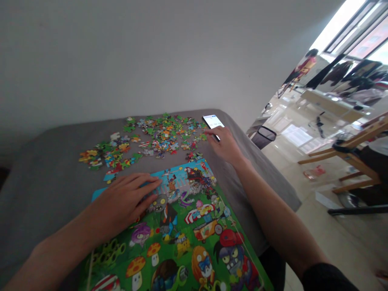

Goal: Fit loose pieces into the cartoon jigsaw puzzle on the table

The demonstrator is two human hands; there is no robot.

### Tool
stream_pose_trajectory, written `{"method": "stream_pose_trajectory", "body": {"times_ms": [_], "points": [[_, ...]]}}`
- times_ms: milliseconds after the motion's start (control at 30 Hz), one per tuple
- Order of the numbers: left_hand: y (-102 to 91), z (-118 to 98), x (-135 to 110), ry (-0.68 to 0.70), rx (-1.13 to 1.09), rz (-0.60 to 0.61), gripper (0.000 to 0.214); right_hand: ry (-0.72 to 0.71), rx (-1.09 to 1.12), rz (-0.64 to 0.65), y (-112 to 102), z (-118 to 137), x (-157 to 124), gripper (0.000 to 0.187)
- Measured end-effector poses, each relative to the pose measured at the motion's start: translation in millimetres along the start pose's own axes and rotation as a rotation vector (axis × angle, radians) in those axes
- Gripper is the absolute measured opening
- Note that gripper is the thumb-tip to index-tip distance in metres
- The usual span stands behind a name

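A colourful cartoon puzzle picture board (182,234) lies at the front of the grey-covered table. My left hand (130,198) rests on its upper left part, fingers stretched out flat, covering some of the picture. Beyond the board, loose jigsaw pieces (165,133) are spread in a heap, with another cluster of pieces (115,151) to the left. My right hand (226,147) is at the right end of the heap, its fingers extended leftward by the outermost pieces. It partly covers a phone (212,120) with a lit screen. I see no piece held in either hand.
The grey cloth (45,178) covers the table, whose back edge meets a plain wall (136,56). To the right, past the table edge, are a tiled floor (294,173), a wooden chair (351,145), a dark-rimmed bin (263,137) and a bench with clothes behind it.
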State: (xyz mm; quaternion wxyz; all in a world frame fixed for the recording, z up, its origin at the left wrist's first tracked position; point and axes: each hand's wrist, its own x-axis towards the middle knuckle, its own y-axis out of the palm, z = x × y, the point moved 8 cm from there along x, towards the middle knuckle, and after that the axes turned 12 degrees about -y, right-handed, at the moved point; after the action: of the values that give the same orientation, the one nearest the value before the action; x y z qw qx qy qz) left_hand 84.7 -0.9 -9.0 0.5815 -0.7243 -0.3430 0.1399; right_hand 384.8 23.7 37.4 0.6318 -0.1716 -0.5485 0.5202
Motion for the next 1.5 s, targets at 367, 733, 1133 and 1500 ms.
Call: {"method": "stream_pose_trajectory", "body": {"times_ms": [367,733,1133,1500], "points": [[-0.4,-1.9,1.3,0.001,0.017,0.026,0.055,-0.198,0.143,0.406,40.0,16.3,-9.8,0.011],[1.2,1.9,-0.6,-0.008,0.025,0.030,0.057,-0.098,0.872,0.700,19.3,51.6,-27.2,0.016],[6.7,5.6,1.3,0.044,0.146,0.102,0.056,0.064,0.907,0.928,13.7,71.2,-72.9,0.013],[11.0,5.1,4.8,0.023,0.123,0.150,0.056,0.008,0.692,0.697,-2.7,79.0,-124.7,0.026]]}}
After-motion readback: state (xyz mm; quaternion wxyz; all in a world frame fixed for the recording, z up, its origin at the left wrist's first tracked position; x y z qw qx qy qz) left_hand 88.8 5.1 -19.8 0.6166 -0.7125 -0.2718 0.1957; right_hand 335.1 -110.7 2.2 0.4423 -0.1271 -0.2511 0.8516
